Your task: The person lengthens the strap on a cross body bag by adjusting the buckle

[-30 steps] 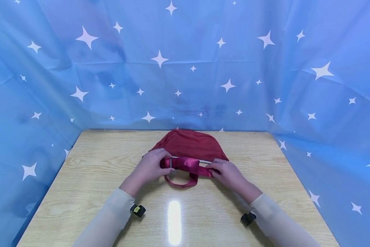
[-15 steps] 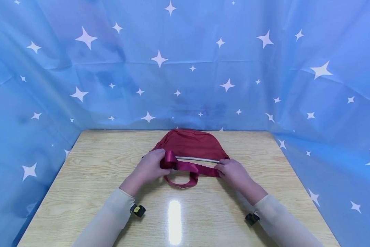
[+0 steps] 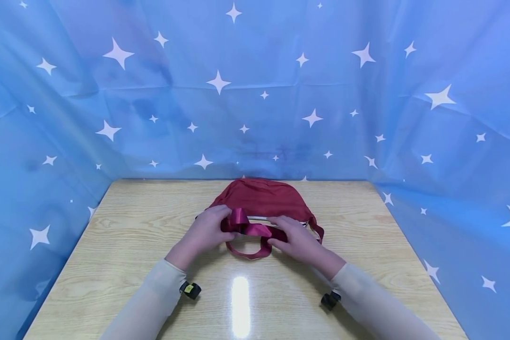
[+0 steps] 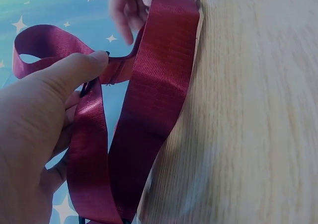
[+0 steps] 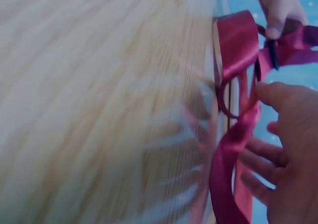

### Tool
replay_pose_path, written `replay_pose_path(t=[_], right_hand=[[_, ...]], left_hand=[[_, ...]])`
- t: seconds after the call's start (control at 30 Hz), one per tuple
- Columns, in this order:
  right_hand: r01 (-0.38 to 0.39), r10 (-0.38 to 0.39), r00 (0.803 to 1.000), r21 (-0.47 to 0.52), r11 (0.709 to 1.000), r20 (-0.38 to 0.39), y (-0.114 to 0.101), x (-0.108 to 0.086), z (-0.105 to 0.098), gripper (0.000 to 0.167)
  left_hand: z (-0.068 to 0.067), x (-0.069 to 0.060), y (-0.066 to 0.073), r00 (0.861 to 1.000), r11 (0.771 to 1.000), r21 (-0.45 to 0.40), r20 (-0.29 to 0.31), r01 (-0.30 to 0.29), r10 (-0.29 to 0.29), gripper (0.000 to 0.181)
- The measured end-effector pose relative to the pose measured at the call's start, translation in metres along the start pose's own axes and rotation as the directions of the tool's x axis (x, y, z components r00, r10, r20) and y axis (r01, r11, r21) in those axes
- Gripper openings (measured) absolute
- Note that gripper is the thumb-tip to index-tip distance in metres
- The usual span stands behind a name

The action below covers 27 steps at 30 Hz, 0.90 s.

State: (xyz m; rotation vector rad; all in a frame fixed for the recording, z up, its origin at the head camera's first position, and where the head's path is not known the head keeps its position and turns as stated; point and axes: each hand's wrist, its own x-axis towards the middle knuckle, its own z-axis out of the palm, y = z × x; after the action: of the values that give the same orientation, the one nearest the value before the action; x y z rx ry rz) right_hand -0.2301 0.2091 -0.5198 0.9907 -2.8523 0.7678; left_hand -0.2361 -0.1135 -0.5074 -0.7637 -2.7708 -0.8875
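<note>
Red fabric bag (image 3: 263, 198), probably light and limp: left grip (image 3: 205, 227) pinches the smooth strap (image 4: 89, 134) at its black slider (image 5: 273, 55), a sound hold; right grip (image 3: 299, 241), loosely spread.

Starry blue backdrop (image 3: 263, 56), pale wooden table (image 3: 280, 288)

Dark-red fabric bag (image 3: 261, 198), soft and slightly creased, at the far edge of the wood-grained table (image 3: 152, 203); its rounded side faces away, and a pale zip (image 3: 258, 218) runs along the near side. The glossy crimson webbing strap (image 4: 161, 60) is looped and twisted, with a black slider (image 5: 273, 54). The left hand (image 3: 205, 227) pinches the strap at the slider; the right hand (image 3: 300, 240), fingers spread, is at the strap, contact unclear.
</note>
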Motion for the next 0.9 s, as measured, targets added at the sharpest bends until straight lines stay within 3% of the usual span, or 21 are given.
replay_pose_path(t=[0.17, 0.4, 0.67, 0.9], right_hand=[[0.069, -0.068, 0.997, 0.049, 0.996, -0.027, -0.003, 0.012, 0.008, 0.052], [0.139, -0.139, 0.988, -0.003, 0.99, -0.07, -0.005, 0.017, 0.008, 0.039], [0.143, -0.137, 0.987, 0.066, 0.988, -0.083, -0.008, 0.013, 0.002, 0.042], [0.103, -0.096, 0.991, 0.08, 0.991, -0.088, 0.006, 0.006, -0.005, 0.041]], left_hand=[[0.002, 0.0, -0.001, 1.0, 1.0, -0.02, -0.005, 0.006, -0.006, 0.036], [0.001, 0.0, -0.002, 1.0, 0.999, -0.029, -0.01, 0.014, -0.014, 0.038], [0.001, 0.0, -0.004, 0.999, 0.998, -0.062, -0.011, 0.03, -0.031, 0.04], [-0.001, -0.001, -0.005, 0.999, 0.997, -0.072, -0.016, 0.039, -0.04, 0.04]])
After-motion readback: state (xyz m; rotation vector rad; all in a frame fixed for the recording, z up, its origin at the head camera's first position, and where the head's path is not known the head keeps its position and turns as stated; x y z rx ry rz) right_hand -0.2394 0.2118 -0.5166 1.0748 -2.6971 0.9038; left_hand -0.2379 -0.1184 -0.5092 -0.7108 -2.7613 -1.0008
